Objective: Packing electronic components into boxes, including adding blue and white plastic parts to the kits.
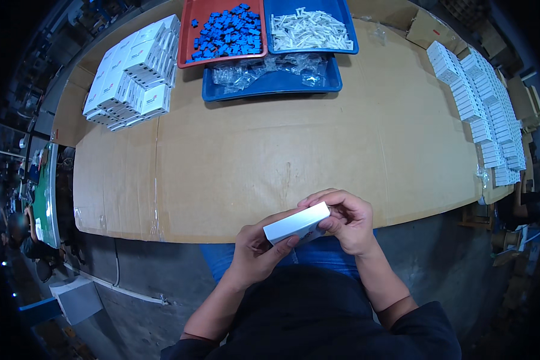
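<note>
A small white box (297,224) is held between my two hands, above the near edge of the cardboard-covered table (270,162). Its plain narrow side faces up, and it tilts upward to the right. My left hand (255,249) grips the left end, with the thumb on the near face. On the right end, my right hand (349,221) is closed, with its thumb on the near corner and its fingers bent over the far side. Whatever lies under my right fingers is hidden.
Stacked white boxes (132,66) stand at the far left, and long rows of white boxes (483,102) line the right. At the back are a red tray (183,36) of blue pieces, a blue tray (353,42) of white pieces, and a lower blue tray (270,93) with clear plastic bags.
</note>
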{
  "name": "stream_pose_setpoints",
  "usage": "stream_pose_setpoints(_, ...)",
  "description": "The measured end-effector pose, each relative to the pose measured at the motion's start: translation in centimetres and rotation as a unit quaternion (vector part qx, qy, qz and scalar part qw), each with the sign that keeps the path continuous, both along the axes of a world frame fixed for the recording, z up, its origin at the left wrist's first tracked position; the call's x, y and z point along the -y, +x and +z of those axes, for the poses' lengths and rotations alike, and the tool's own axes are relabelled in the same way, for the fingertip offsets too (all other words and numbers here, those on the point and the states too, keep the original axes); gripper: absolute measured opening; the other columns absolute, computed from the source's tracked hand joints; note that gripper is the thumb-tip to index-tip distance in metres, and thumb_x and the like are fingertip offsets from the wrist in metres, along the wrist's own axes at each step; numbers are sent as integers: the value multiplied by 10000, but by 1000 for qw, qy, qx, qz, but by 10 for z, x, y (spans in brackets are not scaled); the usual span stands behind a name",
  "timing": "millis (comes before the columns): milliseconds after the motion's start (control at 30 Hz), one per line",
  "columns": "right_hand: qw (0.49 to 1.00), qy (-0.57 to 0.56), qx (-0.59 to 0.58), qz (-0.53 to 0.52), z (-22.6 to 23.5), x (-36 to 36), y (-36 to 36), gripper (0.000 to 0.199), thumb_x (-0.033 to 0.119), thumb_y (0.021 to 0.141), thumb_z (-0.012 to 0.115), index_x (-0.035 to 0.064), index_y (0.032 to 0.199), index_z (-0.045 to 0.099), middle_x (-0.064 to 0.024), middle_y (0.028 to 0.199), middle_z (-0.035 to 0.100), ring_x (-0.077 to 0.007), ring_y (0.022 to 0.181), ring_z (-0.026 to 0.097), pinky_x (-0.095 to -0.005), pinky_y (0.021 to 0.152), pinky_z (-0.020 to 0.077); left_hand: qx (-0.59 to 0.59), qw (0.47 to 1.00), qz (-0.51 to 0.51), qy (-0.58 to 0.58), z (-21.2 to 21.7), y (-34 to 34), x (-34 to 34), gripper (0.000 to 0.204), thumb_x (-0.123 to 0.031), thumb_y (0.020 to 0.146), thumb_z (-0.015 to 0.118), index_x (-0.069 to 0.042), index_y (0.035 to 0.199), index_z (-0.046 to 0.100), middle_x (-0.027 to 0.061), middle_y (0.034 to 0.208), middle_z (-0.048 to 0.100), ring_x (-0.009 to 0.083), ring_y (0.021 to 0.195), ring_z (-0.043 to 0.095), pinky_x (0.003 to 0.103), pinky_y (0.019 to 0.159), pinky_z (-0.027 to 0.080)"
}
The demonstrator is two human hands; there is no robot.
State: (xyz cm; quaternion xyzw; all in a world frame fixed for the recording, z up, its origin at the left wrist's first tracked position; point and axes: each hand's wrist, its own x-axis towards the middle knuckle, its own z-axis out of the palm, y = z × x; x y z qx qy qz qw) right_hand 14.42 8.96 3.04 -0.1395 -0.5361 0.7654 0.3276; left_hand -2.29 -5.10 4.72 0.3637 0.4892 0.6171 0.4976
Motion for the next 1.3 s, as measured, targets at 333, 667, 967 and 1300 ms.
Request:
stream_pose_setpoints(333, 987, -118, 96, 57, -20, -2, -19, 482, -57, 905, 765, -62, 1346, 570, -147, 1298, 655, -210, 1231, 644, -360, 1093, 522, 259, 950, 174, 19, -31, 5, -11, 460, -243, 1101, 560, 19, 1465, 458, 116, 1353, 626, 204, 1269, 607, 388, 1096, 472)
stream_pose_setpoints(667, 993, 39, 103, -35, -16, -3, -22, 394, -16, 855, 831, 4, 1184, 616, -90, 1129, 700, -136, 1106, 671, -299, 993, 536, -54, 981, 178, 49, -38, -24, -3, 768, -213, 958, 760, 26, 1569, 361, 194, 1548, 481, 262, 1455, 456, 398, 1214, 359)
stream_pose_setpoints(967, 998, 11, 56, 24, -12, 9, -20, 418, 19, 823, 870, -12, 1204, 703, -98, 1137, 736, -158, 1053, 692, -310, 950, 545, 72, 992, 66, 78, -28, -15, 5, 468, -104, 948, 771, 39, 1360, 603, 141, 1341, 685, 203, 1255, 636, 352, 1093, 496)
stream_pose_setpoints(1300, 977, 199, 74, 18, 12, 4, -15, 371, 52, 772, 879, 0, 1122, 767, -118, 1078, 782, -233, 1016, 721, -350, 902, 564, -98, 990, 39, 96, -16, -23, 16, 423, -15, 874, 815, 63, 1260, 661, 206, 1235, 728, 243, 1139, 712, 346, 987, 578)
